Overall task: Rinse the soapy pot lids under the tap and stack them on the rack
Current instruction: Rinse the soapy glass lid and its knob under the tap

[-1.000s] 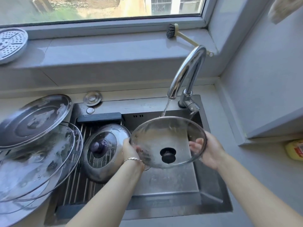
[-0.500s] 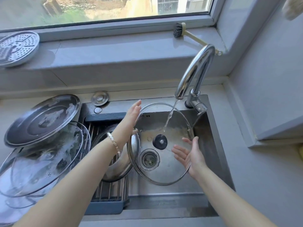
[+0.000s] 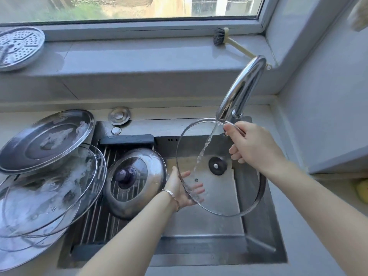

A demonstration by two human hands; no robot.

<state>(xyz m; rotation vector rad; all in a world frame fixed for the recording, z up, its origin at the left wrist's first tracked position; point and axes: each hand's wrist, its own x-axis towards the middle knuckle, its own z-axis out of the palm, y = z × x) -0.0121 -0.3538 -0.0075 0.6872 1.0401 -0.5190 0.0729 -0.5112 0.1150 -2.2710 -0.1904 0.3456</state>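
Glass lid (image 3: 217,165) being held tilted over sink (image 3: 199,246), under tap (image 3: 242,90); glass being struck by water stream (image 3: 205,146). Upper rim being pinched by right hand (image 3: 253,148), fingers curled. Lower-left rim being supported by left hand (image 3: 182,191), fingers spread behind glass. Steel lid (image 3: 135,182) being carried by rack (image 3: 99,216) just beside; soapy lids (image 3: 47,176) being borne in pile by worktop (image 3: 310,261) at far left
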